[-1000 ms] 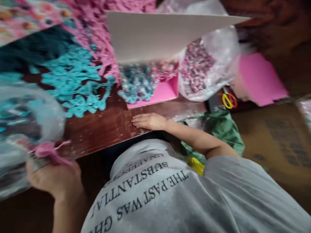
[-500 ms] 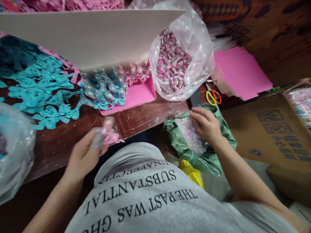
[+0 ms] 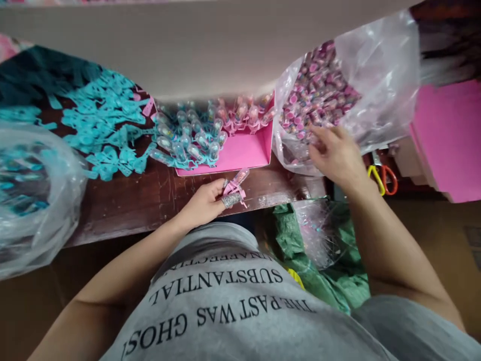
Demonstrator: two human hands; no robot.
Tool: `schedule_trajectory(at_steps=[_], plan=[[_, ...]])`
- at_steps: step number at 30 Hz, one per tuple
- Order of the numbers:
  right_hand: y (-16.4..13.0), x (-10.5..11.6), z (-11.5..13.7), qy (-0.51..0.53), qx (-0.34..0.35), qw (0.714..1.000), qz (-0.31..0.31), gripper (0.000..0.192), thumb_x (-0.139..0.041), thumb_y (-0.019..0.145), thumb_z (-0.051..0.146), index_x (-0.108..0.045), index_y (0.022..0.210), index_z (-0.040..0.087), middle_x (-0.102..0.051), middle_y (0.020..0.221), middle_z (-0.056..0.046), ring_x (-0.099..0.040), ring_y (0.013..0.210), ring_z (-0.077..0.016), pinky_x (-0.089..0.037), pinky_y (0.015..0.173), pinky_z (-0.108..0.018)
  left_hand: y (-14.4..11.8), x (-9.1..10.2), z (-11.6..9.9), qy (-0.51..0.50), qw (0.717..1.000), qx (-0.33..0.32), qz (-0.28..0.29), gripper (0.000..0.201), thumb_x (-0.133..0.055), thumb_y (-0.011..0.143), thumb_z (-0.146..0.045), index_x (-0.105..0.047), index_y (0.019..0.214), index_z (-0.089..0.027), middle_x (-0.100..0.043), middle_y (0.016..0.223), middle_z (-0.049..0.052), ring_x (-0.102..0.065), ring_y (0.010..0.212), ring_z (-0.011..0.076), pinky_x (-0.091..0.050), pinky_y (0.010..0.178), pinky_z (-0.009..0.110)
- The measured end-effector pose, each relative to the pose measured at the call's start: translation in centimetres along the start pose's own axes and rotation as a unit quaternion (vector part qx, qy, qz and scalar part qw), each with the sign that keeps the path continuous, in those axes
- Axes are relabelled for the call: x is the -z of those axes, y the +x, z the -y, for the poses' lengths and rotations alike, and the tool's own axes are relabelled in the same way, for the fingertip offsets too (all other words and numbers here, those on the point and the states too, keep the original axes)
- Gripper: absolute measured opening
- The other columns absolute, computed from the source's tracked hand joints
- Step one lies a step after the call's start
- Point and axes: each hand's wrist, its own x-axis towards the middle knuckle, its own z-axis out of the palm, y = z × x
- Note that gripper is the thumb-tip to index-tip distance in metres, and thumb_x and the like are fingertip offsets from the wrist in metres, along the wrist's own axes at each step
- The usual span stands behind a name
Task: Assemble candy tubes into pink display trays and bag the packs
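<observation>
At the far left of the table (image 3: 112, 213), we have a clear bag (image 3: 71, 168) of blue pieces drooping over the front edge; a knock could make it slump. Beside it, a tangled pile of blue clips (image 3: 101, 120) reaches the box (image 3: 244, 150), so tugging one might drag others. Our left hand (image 3: 203, 203) has thumb and fingers clamped on a pink clip (image 3: 233, 186) with a clear tube, just in front of the box and near the table edge; wrapped fingertips may dull the grip and let it drop. Farther right, our right hand (image 3: 340, 158) is at the second bag (image 3: 387, 80), among small pink tubes (image 3: 326, 93), thumb and forefinger close together; we cannot tell whether they pinch one. Catching the thin plastic could spill tubes, and the scissors (image 3: 382, 175) beside the wrist could snag it.
</observation>
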Motion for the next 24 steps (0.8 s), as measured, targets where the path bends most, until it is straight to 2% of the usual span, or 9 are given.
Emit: schedule_trajectory(at_steps=[2, 5, 7, 12, 16, 20, 22, 24], plan=[[-2.1, 1.7, 3.4, 0.103, 0.03, 0.993, -0.044, 0.031, -0.067, 0.101, 0.033, -0.074, 0.131, 0.03, -0.075, 0.115, -0.009, -0.074, 0.099, -0.0248, -0.063, 0.088, -0.043, -0.1, -0.5, -0.4, -0.03, 0.999, 0.037, 0.016, 0.028, -0.08, 0.086, -0.042, -0.067, 0.09, -0.017, -0.056, 0.071, -0.004, -0.044, 0.059, 0.0068, -0.04, 0.056, 0.019], [-4.8, 2.4, 8.2, 0.274, 0.102, 0.956, 0.006, 0.03, -0.075, 0.099, 0.027, -0.075, 0.128, 0.032, -0.079, 0.112, -0.003, -0.076, 0.101, -0.0207, -0.064, 0.088, -0.036, -0.1, -1.4, -0.7, -0.068, 0.994, 0.067, 0.047, 0.029, -0.079, 0.086, -0.044, -0.067, 0.093, -0.019, -0.052, 0.067, -0.005, -0.037, 0.053, 0.006, -0.03, 0.047, 0.018], [-5.8, 1.8, 10.0, 0.326, 0.123, 0.937, 0.023, 0.03, -0.075, 0.099, 0.024, -0.075, 0.129, 0.03, -0.08, 0.112, -0.003, -0.077, 0.102, -0.0185, -0.064, 0.088, -0.033, -0.1, -1.9, -0.8, -0.068, 0.994, 0.059, 0.062, 0.026, -0.077, 0.086, -0.042, -0.067, 0.095, -0.019, -0.053, 0.068, -0.005, -0.038, 0.053, 0.0061, -0.029, 0.047, 0.017], [-6.1, 1.1, 10.6, 0.332, 0.142, 0.933, 0.008, 0.031, -0.075, 0.099, 0.02, -0.076, 0.129, 0.028, -0.081, 0.114, -0.004, -0.077, 0.107, -0.0178, -0.064, 0.092, -0.031, -0.5, -2.0, -1.7, 0.007, 0.999, -0.033, 0.039, 0.016, -0.075, 0.086, -0.031, -0.067, 0.09, -0.019, -0.061, 0.074, -0.004, -0.045, 0.059, 0.0068, -0.039, 0.055, 0.018], [-5.8, 1.5, 11.2, 0.325, 0.135, 0.936, -0.009, 0.033, -0.077, 0.098, 0.02, -0.076, 0.129, 0.028, -0.081, 0.113, -0.004, -0.078, 0.103, -0.0179, -0.065, 0.089, -0.031, -0.8, -1.5, -2.0, 0.055, 0.994, -0.093, 0.023, 0.018, -0.073, 0.091, -0.036, -0.069, 0.093, -0.019, -0.07, 0.083, 0.0, -0.06, 0.074, 0.012, -0.049, 0.069, 0.023], [-5.8, 1.0, 12.5, 0.334, 0.089, 0.938, 0.001, 0.023, -0.077, 0.099, 0.029, -0.077, 0.122, 0.027, -0.083, 0.106, -0.004, -0.079, 0.094, -0.0178, -0.064, 0.083, -0.032, -1.1, -0.8, -1.1, 0.156, 0.977, -0.147, -0.006, 0.018, -0.068, 0.098, -0.038, -0.067, 0.097, -0.02, -0.07, 0.084, 0.0, -0.063, 0.075, 0.014, -0.05, 0.071, 0.025], [-5.9, 0.3, 13.0, 0.359, 0.015, 0.932, 0.055, 0.019, -0.072, 0.103, 0.04, -0.079, 0.108, 0.023, -0.081, 0.085, -0.001, -0.077, 0.074, -0.0151, -0.061, 0.071, -0.028, -1.3, -0.4, -0.6, 0.232, 0.954, -0.183, -0.044, 0.015, -0.067, 0.099, -0.034, -0.065, 0.093, -0.02, -0.067, 0.079, -0.001, -0.06, 0.07, 0.0134, -0.047, 0.067, 0.025], [-5.9, -0.3, 13.2, 0.392, -0.077, 0.906, 0.14, 0.041, -0.061, 0.107, 0.052, -0.075, 0.086, 0.02, -0.073, 0.063, 0.001, -0.07, 0.055, -0.0124, -0.055, 0.057, -0.025, -1.5, -0.1, -0.3, 0.299, 0.928, -0.212, -0.063, 0.013, -0.066, 0.098, -0.03, -0.063, 0.09, -0.02, -0.067, 0.079, -0.001, -0.059, 0.07, 0.0136, -0.046, 0.066, 0.025]])
